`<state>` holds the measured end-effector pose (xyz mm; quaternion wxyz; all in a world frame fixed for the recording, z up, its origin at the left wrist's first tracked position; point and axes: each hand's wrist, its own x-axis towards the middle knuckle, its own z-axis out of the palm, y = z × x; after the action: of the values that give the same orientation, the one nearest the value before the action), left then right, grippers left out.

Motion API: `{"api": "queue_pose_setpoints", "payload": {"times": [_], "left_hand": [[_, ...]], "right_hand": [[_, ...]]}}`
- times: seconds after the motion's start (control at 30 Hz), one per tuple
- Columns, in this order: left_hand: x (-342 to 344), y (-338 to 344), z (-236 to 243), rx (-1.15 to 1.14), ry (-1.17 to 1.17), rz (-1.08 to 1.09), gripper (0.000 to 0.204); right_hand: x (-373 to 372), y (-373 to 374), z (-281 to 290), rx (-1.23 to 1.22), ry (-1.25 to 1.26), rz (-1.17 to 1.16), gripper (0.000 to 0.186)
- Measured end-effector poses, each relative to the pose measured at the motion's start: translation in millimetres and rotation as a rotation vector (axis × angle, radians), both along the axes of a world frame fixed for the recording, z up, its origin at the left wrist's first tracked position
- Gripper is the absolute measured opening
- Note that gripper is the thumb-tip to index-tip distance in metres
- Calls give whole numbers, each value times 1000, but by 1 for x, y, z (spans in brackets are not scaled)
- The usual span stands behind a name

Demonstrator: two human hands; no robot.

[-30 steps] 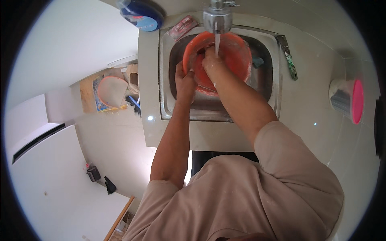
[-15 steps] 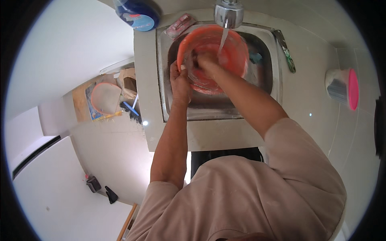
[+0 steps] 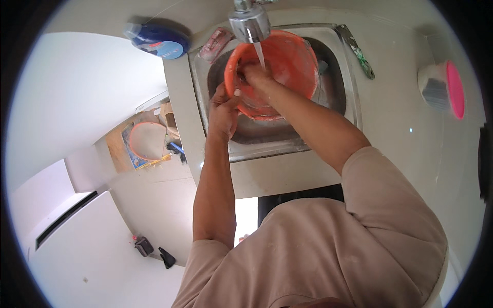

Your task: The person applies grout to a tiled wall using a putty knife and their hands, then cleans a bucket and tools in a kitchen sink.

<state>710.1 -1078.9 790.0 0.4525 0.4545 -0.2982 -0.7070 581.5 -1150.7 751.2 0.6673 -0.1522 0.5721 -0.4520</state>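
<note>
An orange plastic bucket [image 3: 295, 64] with whitish residue on its walls stands tilted in a steel sink [image 3: 287, 146]. My left hand [image 3: 224, 110] grips its left rim, thumb on the inner side. Inside the bucket, my right hand [image 3: 256, 77] presses against the left inner wall with its fingers curled. Whatever those fingers hold, if anything, is hidden. Water runs from the chrome tap [image 3: 249, 24] into the bucket, close by my right hand. A greenish-blue scrap [image 3: 323, 66] lies in the sink, right of the bucket.
Left of the tap are a blue bottle [image 3: 162, 42] and a reddish packet [image 3: 215, 44]. A paint-stained scraper [image 3: 355, 51] lies by the sink's right edge. Farther right stands a pink-lidded tub [image 3: 441, 90]. Down on the floor at left sits a pale orange-rimmed bucket [image 3: 148, 140].
The view has shifted, so the tap appears farther left. The bucket is tilted more, and my right hand has moved up its left inner wall. My left hand keeps its hold on the rim.
</note>
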Motion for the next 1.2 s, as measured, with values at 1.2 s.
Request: {"api": "queue_pose_setpoints", "payload": {"times": [1.2], "left_hand": [[-15,37,-18,-173,-153,163,51]], "right_hand": [[-67,73,-80,-1081,1223,882,17]]}}
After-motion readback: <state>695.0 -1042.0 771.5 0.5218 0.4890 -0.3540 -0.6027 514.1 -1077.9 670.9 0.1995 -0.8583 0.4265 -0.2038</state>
